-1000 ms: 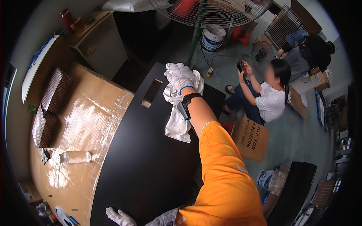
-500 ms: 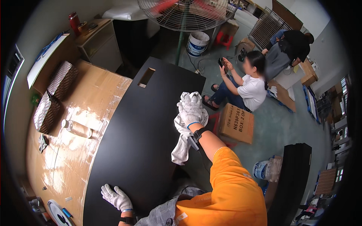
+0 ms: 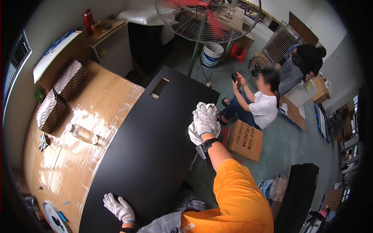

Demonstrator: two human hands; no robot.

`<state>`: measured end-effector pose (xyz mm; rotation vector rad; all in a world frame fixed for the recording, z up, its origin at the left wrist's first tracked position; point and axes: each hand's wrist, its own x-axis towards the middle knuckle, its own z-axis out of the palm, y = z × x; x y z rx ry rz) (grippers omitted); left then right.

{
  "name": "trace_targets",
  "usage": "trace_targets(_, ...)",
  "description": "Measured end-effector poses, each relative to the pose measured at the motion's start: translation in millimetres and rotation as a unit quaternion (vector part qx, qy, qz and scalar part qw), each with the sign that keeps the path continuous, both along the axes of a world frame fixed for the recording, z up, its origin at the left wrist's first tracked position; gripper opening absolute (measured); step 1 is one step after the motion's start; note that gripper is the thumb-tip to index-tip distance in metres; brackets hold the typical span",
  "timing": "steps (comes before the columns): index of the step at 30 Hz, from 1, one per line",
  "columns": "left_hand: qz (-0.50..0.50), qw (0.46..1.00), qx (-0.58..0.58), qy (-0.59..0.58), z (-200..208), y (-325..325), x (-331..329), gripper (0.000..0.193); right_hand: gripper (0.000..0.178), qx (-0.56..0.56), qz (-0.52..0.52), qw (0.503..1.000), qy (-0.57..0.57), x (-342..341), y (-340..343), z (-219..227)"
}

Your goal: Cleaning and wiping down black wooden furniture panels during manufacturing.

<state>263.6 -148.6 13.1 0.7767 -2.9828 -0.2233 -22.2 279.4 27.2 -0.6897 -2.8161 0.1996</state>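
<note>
A large black panel (image 3: 143, 143) with a rectangular slot near its far end lies before me, beside a wrapped tabletop. My right hand (image 3: 206, 121), in a white knit glove, presses a bunched white cloth (image 3: 195, 134) onto the panel's right edge near the far corner. Its fingers are bent over the cloth, and part of the cloth spreads out around the palm. My left hand (image 3: 118, 207), also gloved, lies flat on the near left part of the panel, fingers apart and holding nothing.
Left stands a film-covered table (image 3: 77, 163) with a clear bottle (image 3: 82, 134). Beyond the panel are a large fan (image 3: 210, 19) and a white bucket (image 3: 211, 55). To the right are a cardboard box (image 3: 244, 140), a seated person (image 3: 263, 105) and another person bent over (image 3: 307, 58).
The whole view has shifted, with far things lower and further right. My right hand stays near the same edge; the cloth's long hanging end no longer shows. My left hand remains flat.
</note>
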Motion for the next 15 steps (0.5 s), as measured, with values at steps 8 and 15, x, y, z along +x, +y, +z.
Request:
trace_targets(8, 0.009, 1.000, -0.026, -0.005, -2, 2, 1, 0.050, 0.048, -0.025, -0.062, 0.998, 0.012, -98, 87, -3)
trace_targets(15, -0.017, 0.997, -0.015, 0.076, 11, 0, -6, 0.050, 0.050, 0.069, 0.074, 0.995, 0.021, -82, 75, -6)
